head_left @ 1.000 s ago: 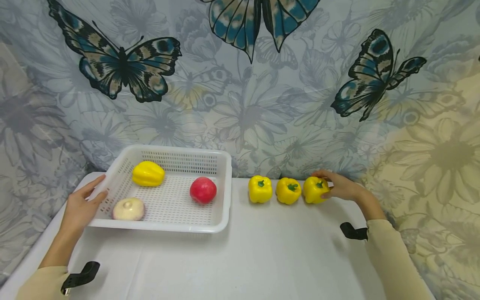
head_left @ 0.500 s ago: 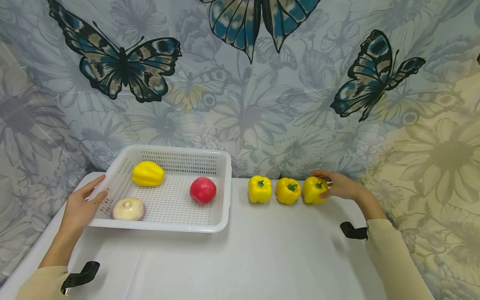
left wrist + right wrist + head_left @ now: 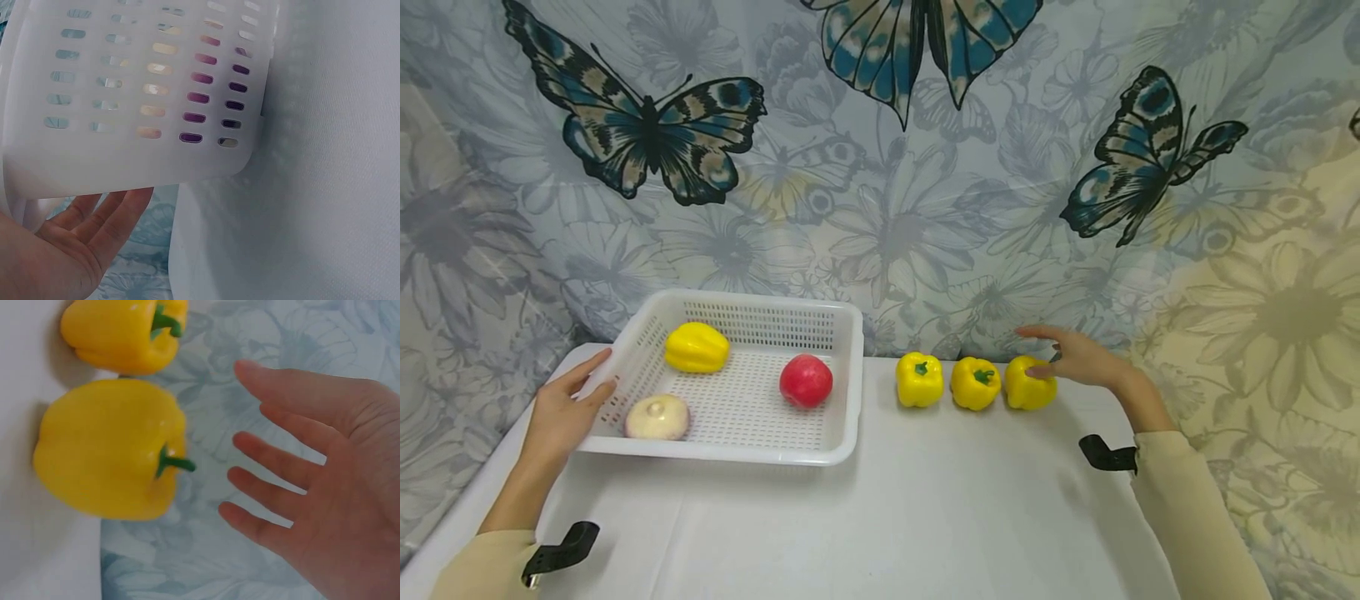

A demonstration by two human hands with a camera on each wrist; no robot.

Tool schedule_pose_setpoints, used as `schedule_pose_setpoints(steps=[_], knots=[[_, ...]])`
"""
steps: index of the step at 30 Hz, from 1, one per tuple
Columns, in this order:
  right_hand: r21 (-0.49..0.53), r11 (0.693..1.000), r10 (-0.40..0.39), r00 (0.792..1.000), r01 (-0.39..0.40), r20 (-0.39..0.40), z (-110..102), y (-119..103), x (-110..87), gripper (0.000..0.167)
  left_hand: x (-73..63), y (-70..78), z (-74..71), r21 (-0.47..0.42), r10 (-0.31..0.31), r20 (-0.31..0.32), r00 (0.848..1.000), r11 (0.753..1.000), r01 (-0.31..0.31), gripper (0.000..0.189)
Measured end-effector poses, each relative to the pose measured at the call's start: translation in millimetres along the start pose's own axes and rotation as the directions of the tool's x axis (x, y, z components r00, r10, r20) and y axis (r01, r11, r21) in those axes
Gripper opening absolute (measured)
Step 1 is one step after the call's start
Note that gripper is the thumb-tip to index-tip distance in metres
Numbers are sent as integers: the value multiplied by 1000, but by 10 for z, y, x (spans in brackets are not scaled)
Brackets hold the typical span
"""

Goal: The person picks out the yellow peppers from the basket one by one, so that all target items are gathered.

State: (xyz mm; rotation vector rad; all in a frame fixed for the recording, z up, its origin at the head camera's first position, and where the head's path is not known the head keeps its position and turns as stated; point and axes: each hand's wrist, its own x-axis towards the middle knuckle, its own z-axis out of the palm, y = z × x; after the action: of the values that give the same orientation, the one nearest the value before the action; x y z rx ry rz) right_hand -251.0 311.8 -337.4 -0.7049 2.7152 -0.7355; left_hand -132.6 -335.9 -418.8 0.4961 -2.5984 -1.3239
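Three yellow bell peppers stand in a row right of the white basket (image 3: 737, 452): a left pepper (image 3: 920, 380), a middle pepper (image 3: 976, 385) and a right pepper (image 3: 1030, 393). My right hand (image 3: 1082, 358) is over the right pepper with its fingers spread. In the right wrist view a gap shows between those fingers and the nearest pepper (image 3: 109, 450). My left hand (image 3: 561, 412) holds the basket's left rim, thumb on top. The left wrist view shows its fingers (image 3: 115, 222) at the outer wall.
Inside the basket lie a yellow pepper (image 3: 697, 347), a red round fruit or vegetable (image 3: 806, 382) and a pale, purple-edged round vegetable (image 3: 657, 417). A butterfly-print cloth (image 3: 895, 233) rises behind the white table (image 3: 887, 525).
My right hand has lifted off the right pepper, its fingers straightening and rising slightly. That pepper stays in the row. The left hand and basket have not moved.
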Motion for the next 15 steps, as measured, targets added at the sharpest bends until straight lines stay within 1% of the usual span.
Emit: schedule_pose_setpoints(steps=[5, 9, 15], knots=[[-45, 999, -28, 999, 26, -28, -48, -163, 52, 62, 10, -3, 1, 11, -12, 1, 1000, 1000, 12, 56], [-46, 998, -53, 998, 52, -18, -73, -278, 104, 62, 20, -5, -5, 24, -23, 2, 1000, 999, 23, 56], [-48, 993, -104, 994, 103, -23, -82, -403, 196, 58, 31, -27, 0, 9, -34, -5, 999, 999, 34, 56]])
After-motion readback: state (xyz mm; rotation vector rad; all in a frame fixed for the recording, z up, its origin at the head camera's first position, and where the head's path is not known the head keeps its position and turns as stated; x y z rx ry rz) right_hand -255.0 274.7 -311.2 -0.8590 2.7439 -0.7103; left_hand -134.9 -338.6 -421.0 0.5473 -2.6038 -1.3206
